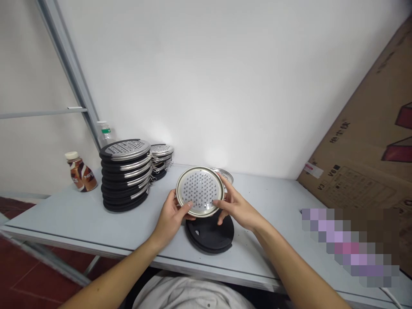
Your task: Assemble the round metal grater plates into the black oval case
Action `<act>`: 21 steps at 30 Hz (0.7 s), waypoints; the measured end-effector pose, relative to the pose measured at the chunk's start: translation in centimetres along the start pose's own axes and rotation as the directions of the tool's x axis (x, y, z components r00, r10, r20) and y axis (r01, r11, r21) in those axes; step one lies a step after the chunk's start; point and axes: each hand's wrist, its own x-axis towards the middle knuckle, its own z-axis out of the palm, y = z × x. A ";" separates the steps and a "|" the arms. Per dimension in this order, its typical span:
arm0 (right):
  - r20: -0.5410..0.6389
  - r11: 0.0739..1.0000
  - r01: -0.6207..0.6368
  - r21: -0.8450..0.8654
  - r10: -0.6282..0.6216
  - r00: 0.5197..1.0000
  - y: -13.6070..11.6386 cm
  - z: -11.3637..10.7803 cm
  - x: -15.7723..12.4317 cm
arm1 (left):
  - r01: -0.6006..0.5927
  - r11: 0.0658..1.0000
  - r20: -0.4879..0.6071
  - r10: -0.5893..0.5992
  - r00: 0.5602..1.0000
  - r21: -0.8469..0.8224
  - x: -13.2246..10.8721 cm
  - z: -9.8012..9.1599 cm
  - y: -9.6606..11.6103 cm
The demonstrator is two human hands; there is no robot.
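A round metal grater disc [200, 189] with a raised rim is held up and tilted toward me. My left hand [170, 216] grips its lower left edge, thumb on the face. On the right edge, my right hand [236, 204] holds it, with one finger touching the perforated face. Below the disc, a black round piece [212, 236] with a small hole lies on the table, its far part hidden. Partly behind the held disc is another metal disc [225, 175].
On the left of the grey table [273, 193] stands a tall stack of black-rimmed graters [125, 176]. Behind it are a smaller stack [162, 161] and a clear bottle [105, 134]. A brown drink bottle [81, 174] stands further left. A large cardboard box [363, 159] leans at right.
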 end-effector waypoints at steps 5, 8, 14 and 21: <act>0.056 0.999 0.013 -0.037 -0.011 0.998 -0.5 0.5 -1.1 | -0.166 0.978 -0.012 0.169 0.986 0.126 -0.3 0.0 0.2; 0.045 0.999 0.027 0.033 -0.029 0.999 -0.5 0.6 -1.9 | -0.170 0.979 0.033 0.168 0.985 0.114 -0.4 0.0 0.2; -0.086 0.996 0.062 0.058 -0.057 0.995 0.7 1.1 -2.1 | -0.191 0.974 0.061 0.185 0.981 0.125 -0.7 0.3 0.1; -0.122 0.996 0.079 -0.035 -0.083 0.989 1.8 0.9 -2.1 | -0.219 0.951 0.099 0.202 0.975 0.218 -0.9 0.2 -0.2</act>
